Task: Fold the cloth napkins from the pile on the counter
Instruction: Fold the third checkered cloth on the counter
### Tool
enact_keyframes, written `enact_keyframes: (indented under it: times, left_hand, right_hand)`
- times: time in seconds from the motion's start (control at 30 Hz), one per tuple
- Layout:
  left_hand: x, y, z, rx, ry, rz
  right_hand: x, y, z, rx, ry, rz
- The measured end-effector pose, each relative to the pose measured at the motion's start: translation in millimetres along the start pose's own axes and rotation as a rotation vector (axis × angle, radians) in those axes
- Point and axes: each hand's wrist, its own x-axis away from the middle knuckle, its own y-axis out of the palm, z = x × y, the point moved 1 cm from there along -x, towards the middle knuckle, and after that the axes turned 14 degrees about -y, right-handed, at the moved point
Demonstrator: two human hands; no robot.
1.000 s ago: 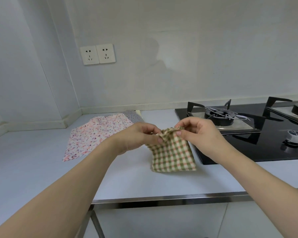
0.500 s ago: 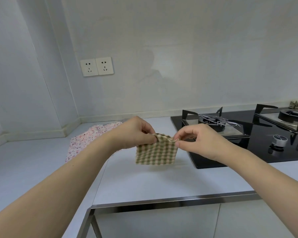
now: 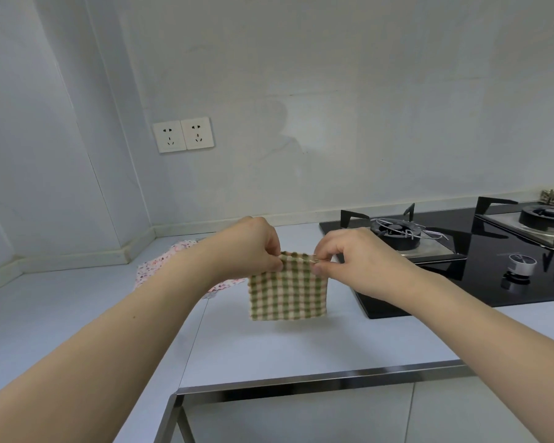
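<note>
Pale walls meet in a corner behind a white worktop that runs across the whole view, with a metal strip along its front edge. Set into the worktop on the right is a black glass hob with 2 burners under dark pan supports and round control knobs near its front. On the left-hand stretch of the back wall sits a double socket plate. At the far right edge, behind the hob, lies something woven or striped, too cut off to identify.

Both bare forearms reach in from the bottom corners. A pink floral napkin lies spread flat on the worktop towards the corner, mostly hidden behind the left arm. Between the hands hangs a folded green-and-cream checked napkin, lifted clear of the worktop, its lower edge free above the surface and just left of the hob's near corner. The left hand has its grip clamped on the napkin's top left corner, thumb and curled fingers pinching the cloth. The right hand has its grip clamped on the top right corner in the same way, and the top edge between the 2 hands is slightly ruffled
</note>
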Motion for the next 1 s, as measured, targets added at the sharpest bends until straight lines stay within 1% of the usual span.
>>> enact_keyframes:
  times: [0.07, 0.13, 0.23, 0.3, 0.43, 0.47, 0.53, 0.6, 0.67, 0.7, 0.73, 0.8, 0.87, 0.9, 0.93, 1.0]
  left_hand:
    - [1, -1, 0, 0.004, 0.010, 0.019]
    - [4, -3, 0, 0.076, 0.005, 0.029]
    - [8, -4, 0, 0.257, -0.012, 0.050]
    - [10, -2, -1, 0.430, -0.018, 0.044]
    - [13, 4, -7, 0.889, -0.066, -0.045]
    - [13, 10, -7, 1.028, -0.097, -0.050]
    - [14, 26, -6, 1.257, -0.197, -0.023]
    - [14, 47, -4, 1.353, -0.320, -0.032]
    - [15, 68, 1, 1.380, -0.399, -0.082]
    - [15, 74, 4, 1.383, -0.412, -0.075]
    - [14, 79, 8, 1.382, -0.410, -0.034]
    - [14, 81, 17, 1.352, -0.383, 0.127]
    - [16, 79, 25, 1.233, -0.323, 0.317]
    - [16, 80, 28, 1.158, -0.285, 0.387]
    - [15, 81, 30, 1.089, -0.252, 0.439]
    - [15, 84, 31, 0.980, -0.221, 0.510]
  right_hand:
    - [2, 3, -2, -0.029, -0.001, 0.033]
    - [4, 5, -3, -0.112, 0.048, 0.103]
    - [4, 8, 1, -0.352, 0.151, 0.257]
    - [2, 12, 7, -0.456, 0.218, 0.312]
    - [-2, 23, 9, -0.619, 0.352, 0.297]
    - [-3, 26, 9, -0.668, 0.377, 0.319]
    - [-6, 30, 4, -0.729, 0.408, 0.417]
    - [-8, 36, -2, -0.725, 0.436, 0.499]
    - [-8, 42, -6, -0.676, 0.469, 0.529]
    - [-8, 44, -7, -0.658, 0.482, 0.544]
    - [-8, 46, -8, -0.642, 0.490, 0.570]
    - [-8, 46, -9, -0.572, 0.500, 0.620]
    - [-5, 46, -12, -0.397, 0.506, 0.614]
    - [-3, 47, -12, -0.301, 0.492, 0.603]
    - [-1, 49, -13, -0.226, 0.471, 0.597]
    - [2, 52, -13, -0.156, 0.441, 0.594]
